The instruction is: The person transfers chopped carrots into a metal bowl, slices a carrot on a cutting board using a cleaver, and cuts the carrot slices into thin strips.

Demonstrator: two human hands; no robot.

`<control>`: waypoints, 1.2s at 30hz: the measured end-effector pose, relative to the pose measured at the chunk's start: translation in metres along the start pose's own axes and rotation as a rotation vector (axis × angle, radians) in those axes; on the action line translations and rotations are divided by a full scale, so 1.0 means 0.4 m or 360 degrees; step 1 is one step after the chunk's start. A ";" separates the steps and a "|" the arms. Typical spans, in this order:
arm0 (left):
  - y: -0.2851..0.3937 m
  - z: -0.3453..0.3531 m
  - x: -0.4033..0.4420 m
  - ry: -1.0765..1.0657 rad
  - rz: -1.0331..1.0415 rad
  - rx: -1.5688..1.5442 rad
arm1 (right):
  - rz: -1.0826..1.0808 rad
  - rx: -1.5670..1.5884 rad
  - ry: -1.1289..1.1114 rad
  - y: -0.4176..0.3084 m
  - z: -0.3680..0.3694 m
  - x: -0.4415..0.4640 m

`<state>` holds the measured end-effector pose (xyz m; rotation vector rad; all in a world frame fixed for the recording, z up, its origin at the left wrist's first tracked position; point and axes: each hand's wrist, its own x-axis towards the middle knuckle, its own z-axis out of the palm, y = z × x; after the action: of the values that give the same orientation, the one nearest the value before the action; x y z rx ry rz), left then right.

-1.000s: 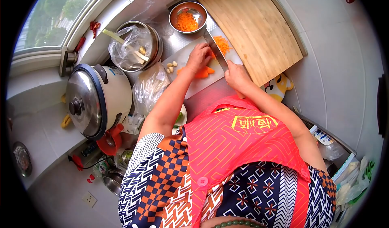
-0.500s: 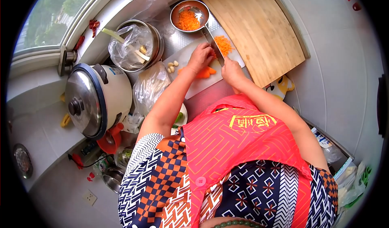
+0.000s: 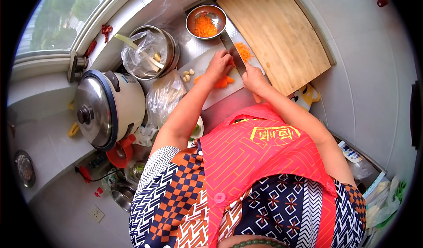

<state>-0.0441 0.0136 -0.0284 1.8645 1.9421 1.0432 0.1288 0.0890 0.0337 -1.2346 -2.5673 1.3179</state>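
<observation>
My right hand (image 3: 254, 79) is closed around the handle of a wide knife (image 3: 233, 52), whose blade stands across the white cutting board (image 3: 214, 96). Beside the blade, the bent fingers of my left hand (image 3: 219, 66) press down on a piece of carrot, mostly hidden under them. More carrot pieces (image 3: 224, 82) lie just below that hand. Shredded carrot (image 3: 243, 51) is heaped on the far side of the blade. Several garlic cloves (image 3: 188, 75) rest at the board's left. A metal bowl (image 3: 206, 22) behind the board holds chopped carrot.
A large wooden board (image 3: 277, 36) lies at the right. To the left are a pot (image 3: 173, 49) with a plastic bag and a leek stalk in it, a clear plastic bag (image 3: 165, 99) and a big rice cooker (image 3: 125, 105). A plate edge shows near my left forearm.
The camera view has shifted slightly. Both hands stay at nearly the same place on the board, with the knife still beside my left fingers.
</observation>
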 end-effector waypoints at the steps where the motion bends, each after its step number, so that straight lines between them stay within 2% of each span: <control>1: 0.003 -0.004 0.000 -0.0005 -0.0008 -0.0027 | -0.0004 0.0042 -0.0011 -0.001 -0.004 -0.002; 7: 0.028 -0.027 -0.009 0.0079 -0.0067 -0.0081 | -0.0022 0.0195 0.0045 0.006 -0.012 -0.026; 16: 0.021 -0.014 -0.016 0.0061 -0.0118 -0.0015 | -0.0174 0.0032 0.0018 0.007 -0.031 -0.068; 22: 0.014 -0.010 -0.013 0.0050 -0.0098 0.0012 | -0.0029 0.0101 -0.0079 -0.028 -0.049 -0.086; 28: 0.012 -0.004 -0.007 0.0088 -0.0098 -0.0015 | -0.0011 -0.0116 -0.0126 -0.045 -0.050 -0.074; 33: -0.001 -0.002 -0.006 0.0062 -0.0111 -0.0068 | 0.0082 -0.0063 -0.0205 -0.046 -0.037 -0.049; 36: -0.005 0.000 -0.007 0.0051 -0.0131 -0.0097 | 0.0030 -0.0141 -0.0119 -0.019 0.008 -0.025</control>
<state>-0.0451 0.0111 -0.0305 1.7312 1.9639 1.1011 0.1297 0.0778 0.0399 -1.2496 -2.6996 1.2907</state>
